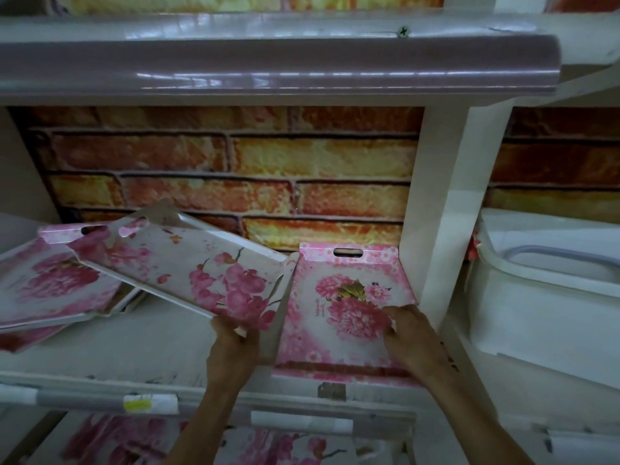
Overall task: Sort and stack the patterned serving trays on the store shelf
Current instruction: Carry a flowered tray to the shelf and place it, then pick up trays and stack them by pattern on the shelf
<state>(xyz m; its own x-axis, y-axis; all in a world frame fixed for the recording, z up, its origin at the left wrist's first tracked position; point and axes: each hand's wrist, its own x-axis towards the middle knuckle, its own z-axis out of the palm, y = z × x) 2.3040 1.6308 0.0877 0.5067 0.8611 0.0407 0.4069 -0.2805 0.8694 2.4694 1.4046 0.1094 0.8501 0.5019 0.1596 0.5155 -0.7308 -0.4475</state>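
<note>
My left hand [233, 342] grips the near corner of a white tray with pink blossom branches [188, 263], which hangs tilted above the shelf. My right hand [407, 333] rests on a pink-bordered peony tray [339, 313] that lies flat at the shelf's right end against the white upright; its fingers curl at the tray's right rim. At the left, a stack of pink floral trays [50, 283] lies slanted on the shelf.
The white shelf board [151, 344] shows between the two tray piles. A brick-patterned back wall [235, 169] closes the bay. The upper shelf edge [268, 62] overhangs. White lidded plastic containers [543, 286] fill the right bay. More floral trays [261, 444] lie on the shelf below.
</note>
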